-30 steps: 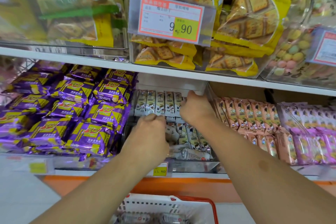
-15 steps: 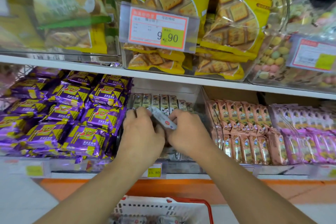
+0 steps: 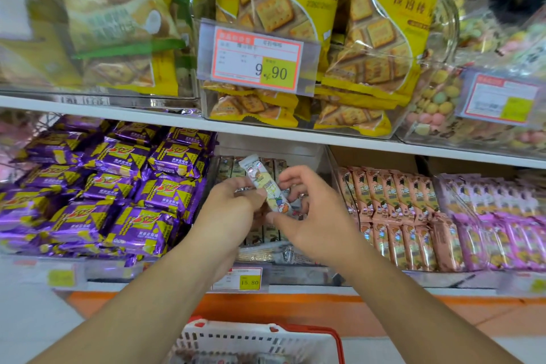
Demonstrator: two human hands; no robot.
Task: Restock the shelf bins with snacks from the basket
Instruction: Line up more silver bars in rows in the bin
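A white snack bar [image 3: 267, 185] with a cartoon print is held slantwise in front of the middle clear bin [image 3: 325, 162]. My left hand [image 3: 229, 210] pinches its middle from the left. My right hand [image 3: 310, 216] curls round its lower end, thumb underneath and fingers spread above. Behind the hands, rows of the same bars [image 3: 233, 167] stand in that bin. The white basket [image 3: 257, 343] with a red rim sits at the bottom edge, with a few packs inside.
Purple wafer packs [image 3: 118, 186] fill the bin to the left, pink bars [image 3: 399, 216] the bin to the right. Yellow cracker bags [image 3: 295, 9] sit on the shelf above behind a 9.90 price tag [image 3: 257, 59]. A 15.80 tag [image 3: 242, 278] marks the middle bin's front.
Both hands have drawn back out of the middle bin and now hold one white bar up in front of it. The view has shifted slightly.
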